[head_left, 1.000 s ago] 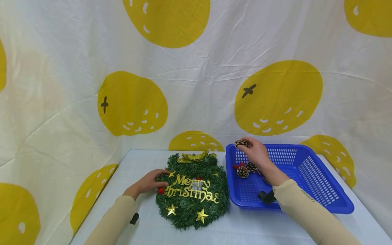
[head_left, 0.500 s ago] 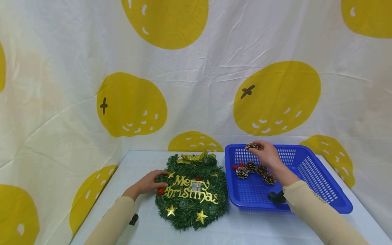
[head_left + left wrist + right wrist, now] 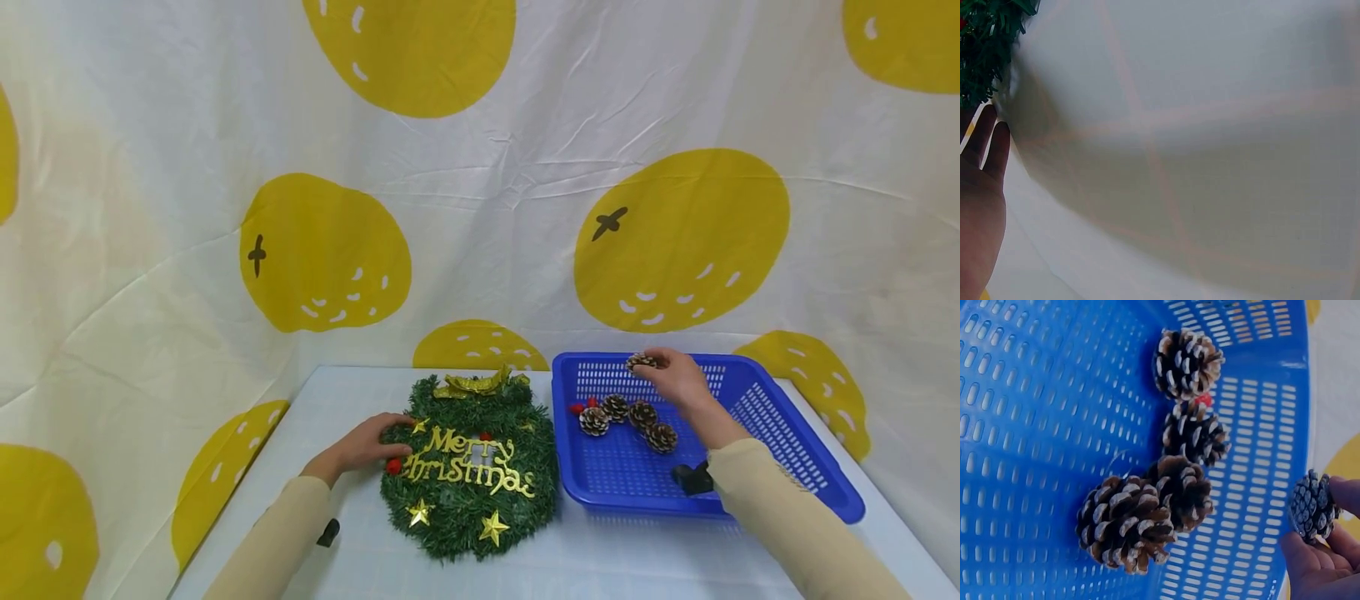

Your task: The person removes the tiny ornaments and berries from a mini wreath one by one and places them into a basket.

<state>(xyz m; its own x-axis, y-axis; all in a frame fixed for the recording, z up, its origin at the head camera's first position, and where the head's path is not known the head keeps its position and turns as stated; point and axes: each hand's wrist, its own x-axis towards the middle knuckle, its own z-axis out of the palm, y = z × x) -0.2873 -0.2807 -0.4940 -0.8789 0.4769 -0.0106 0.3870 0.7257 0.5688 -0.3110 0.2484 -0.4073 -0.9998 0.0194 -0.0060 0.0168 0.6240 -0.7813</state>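
Note:
My left hand [image 3: 369, 443] rests against the left edge of a green Christmas wreath [image 3: 465, 517], its fingers extended beside a gold star and a red berry. Gold "Merry Christmas" lettering [image 3: 472, 467] crosses the wreath. Part of that hand [image 3: 982, 194] shows in the left wrist view, touching the tinsel. Over the back rim of the blue basket [image 3: 622, 487], my right hand [image 3: 681, 383] pinches a pine cone [image 3: 1313, 506] between thumb and fingers. Several other pine cones [image 3: 594, 421] lie inside the basket, near its back left.
Red berries [image 3: 584, 406] sit in the basket's back left corner. The basket stands right of the wreath on a white-covered table [image 3: 525, 567]. A cloth printed with yellow fruit [image 3: 495, 250] hangs behind.
My right hand has moved right along the basket's back rim with the pine cone, uncovering more cones below. The left hand and the wreath have stayed in place.

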